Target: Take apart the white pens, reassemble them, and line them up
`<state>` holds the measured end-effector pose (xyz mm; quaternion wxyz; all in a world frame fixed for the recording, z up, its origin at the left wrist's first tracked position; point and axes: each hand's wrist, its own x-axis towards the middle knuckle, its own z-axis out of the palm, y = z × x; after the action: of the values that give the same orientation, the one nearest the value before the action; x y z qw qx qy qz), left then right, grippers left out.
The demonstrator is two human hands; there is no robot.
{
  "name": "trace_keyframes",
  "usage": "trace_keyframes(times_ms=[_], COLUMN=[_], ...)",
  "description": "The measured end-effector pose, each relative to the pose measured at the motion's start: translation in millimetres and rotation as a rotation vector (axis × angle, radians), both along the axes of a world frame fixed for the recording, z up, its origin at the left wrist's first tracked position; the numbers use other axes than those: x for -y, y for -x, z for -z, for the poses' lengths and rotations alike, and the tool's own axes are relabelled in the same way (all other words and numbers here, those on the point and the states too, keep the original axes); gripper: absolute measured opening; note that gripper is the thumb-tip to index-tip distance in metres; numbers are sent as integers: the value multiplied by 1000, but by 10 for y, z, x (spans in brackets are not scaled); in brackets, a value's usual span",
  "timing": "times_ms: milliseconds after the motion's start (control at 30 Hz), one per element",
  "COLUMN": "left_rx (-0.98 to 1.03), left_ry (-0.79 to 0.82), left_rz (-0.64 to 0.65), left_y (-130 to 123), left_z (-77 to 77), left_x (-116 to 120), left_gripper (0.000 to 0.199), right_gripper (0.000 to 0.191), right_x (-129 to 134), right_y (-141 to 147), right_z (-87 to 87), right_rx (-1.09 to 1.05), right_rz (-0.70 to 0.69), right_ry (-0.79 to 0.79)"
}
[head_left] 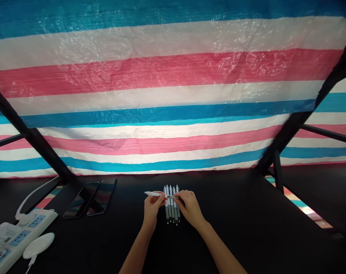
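Note:
Several white and grey pens (172, 209) lie side by side on the black table (104, 243), their grey tips toward me. Just above them, another white pen (153, 194) is held crosswise between my two hands. My left hand (152, 209) pinches its white barrel, with the clicker end pointing left. On the other side, my right hand (190, 207) has its fingers closed on the grey end of the same pen. The fingertips of my right hand partly hide that end.
Two dark phones (81, 199) (102, 198) lie at the left. Nearer the left edge are a white power strip (27, 236) with plugs and a round white charger (38, 245). Black frame bars (44, 148) (289, 135) slope on both sides before a striped sheet (167, 72).

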<state>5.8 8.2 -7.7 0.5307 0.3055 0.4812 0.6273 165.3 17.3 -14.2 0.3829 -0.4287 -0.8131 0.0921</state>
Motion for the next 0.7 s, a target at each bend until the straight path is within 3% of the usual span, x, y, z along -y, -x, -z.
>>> trace_keyframes(times_ms=[233,700], left_rx=[100,153], left_ry=[42,68], left_rz=[-106,-198], left_y=[45,198], left_z=[-16,-7], left_x=[-20,-50], left_gripper=[33,34], right_gripper=[13,13], right_x=[-5,-51], right_y=[-15,-78], right_z=[-10,1], right_rx=[-53,-42], right_rz=[-1,36], right_ry=[30,26])
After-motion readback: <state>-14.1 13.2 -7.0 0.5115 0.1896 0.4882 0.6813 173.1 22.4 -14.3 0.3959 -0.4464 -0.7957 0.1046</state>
